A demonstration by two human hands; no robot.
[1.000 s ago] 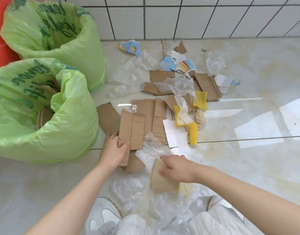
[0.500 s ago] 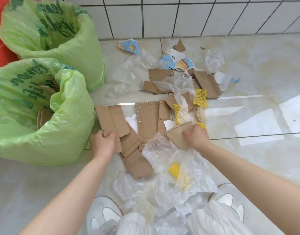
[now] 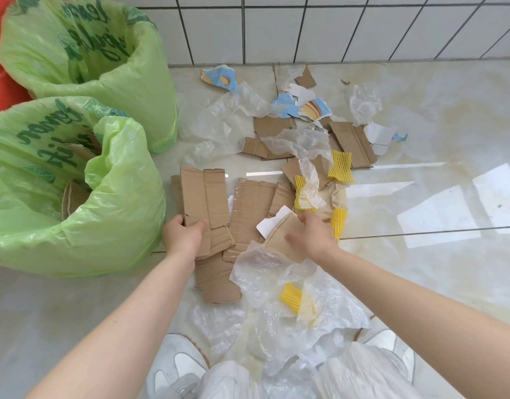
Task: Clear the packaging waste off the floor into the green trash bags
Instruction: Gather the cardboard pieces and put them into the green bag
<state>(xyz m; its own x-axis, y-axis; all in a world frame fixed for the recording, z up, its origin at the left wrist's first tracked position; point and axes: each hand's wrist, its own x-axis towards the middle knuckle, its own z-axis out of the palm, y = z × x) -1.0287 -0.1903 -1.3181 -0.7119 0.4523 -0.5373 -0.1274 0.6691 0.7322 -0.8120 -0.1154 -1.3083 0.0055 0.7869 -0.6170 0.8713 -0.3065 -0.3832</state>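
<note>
Glossy tiled floor (image 3: 420, 110), cardboard scraps (image 3: 256, 205), clear plastic film (image 3: 219, 125), green trash bags (image 3: 75, 197)

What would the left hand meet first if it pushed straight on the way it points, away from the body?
Probably only more of the cardboard stack the left hand grips, then bare floor; depth is unclear.

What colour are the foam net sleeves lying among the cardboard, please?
Yellow; the foam net sleeves show best in the head view.

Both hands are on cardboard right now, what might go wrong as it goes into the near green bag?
The left hand grips several loose cardboard sheets; some may slide out. The near green bag has a slumped rim, so wide sheets could snag. Clear plastic film by the right hand could drag along.
</note>
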